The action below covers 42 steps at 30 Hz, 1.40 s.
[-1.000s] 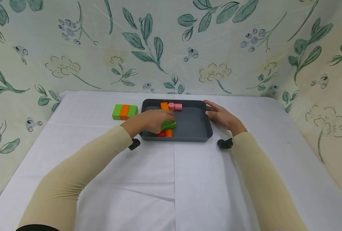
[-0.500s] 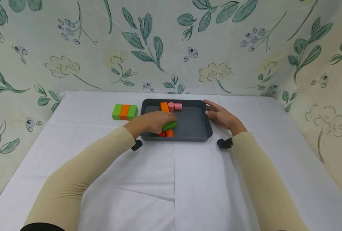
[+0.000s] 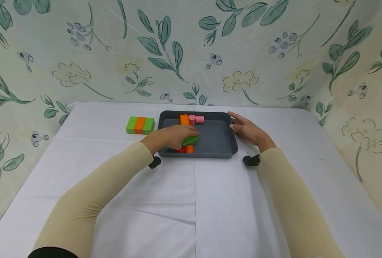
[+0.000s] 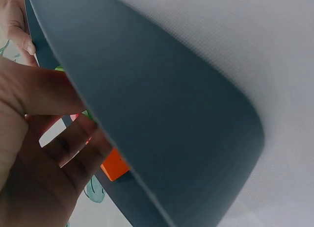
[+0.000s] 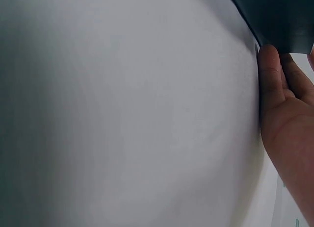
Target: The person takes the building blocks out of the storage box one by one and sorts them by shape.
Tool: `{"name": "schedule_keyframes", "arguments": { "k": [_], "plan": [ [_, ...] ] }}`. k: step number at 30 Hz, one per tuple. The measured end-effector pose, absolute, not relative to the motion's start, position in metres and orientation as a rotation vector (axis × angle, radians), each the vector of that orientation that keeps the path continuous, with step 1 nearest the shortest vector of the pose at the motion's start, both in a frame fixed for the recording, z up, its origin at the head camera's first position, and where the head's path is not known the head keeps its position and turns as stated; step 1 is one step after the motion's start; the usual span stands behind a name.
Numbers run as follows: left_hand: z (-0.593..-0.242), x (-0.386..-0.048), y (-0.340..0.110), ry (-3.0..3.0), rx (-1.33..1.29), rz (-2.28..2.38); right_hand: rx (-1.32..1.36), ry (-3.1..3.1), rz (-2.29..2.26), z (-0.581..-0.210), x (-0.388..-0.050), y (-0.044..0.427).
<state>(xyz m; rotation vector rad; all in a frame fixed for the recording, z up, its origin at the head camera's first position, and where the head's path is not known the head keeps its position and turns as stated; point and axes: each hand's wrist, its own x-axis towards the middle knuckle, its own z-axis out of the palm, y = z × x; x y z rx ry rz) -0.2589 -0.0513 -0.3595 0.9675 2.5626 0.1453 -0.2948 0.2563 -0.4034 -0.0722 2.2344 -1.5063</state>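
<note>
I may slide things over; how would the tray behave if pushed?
The tray looks stiff, with straight, unbent walls. Low and wide, it would likely slide rather than tip. The pink cylinder lying on its side might roll.

tray [image 3: 215, 138]: 1
left hand [image 3: 178, 135], right hand [image 3: 247, 130]: 2
sleeves [image 3: 292, 193]: 2
black wrist units [image 3: 251, 161]: 2
green blocks [image 3: 131, 125] beside tray: 2
orange block [image 3: 140, 125] beside tray: 1
green piece [image 3: 190, 140] in tray: 1 visible
orange slab [image 3: 184, 119] in tray: 1
pink cylinders [image 3: 199, 119]: 2
orange cylinder [image 3: 189, 148]: 1
red piece [image 3: 180, 150]: 1, partly hidden

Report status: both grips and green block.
Left grip holding green block. Right grip touching right end of tray. Red piece, orange piece close by block.
</note>
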Motion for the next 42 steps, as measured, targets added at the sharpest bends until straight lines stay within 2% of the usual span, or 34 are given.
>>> {"name": "schedule_keyframes", "arguments": {
  "k": [19,30,42],
  "plan": [
    [-0.356,-0.272,-0.064,2.576,0.990,0.386,-0.059,2.231,-1.519,-0.404,-0.295,0.257],
    [-0.345,-0.268,-0.078,2.578,1.013,0.800,-0.052,2.196,-1.528,-0.396,-0.292,0.255],
    [-0.333,-0.258,-0.088,2.531,1.014,1.005,-0.072,2.234,-1.515,-0.403,-0.295,0.258]
  ]
}}
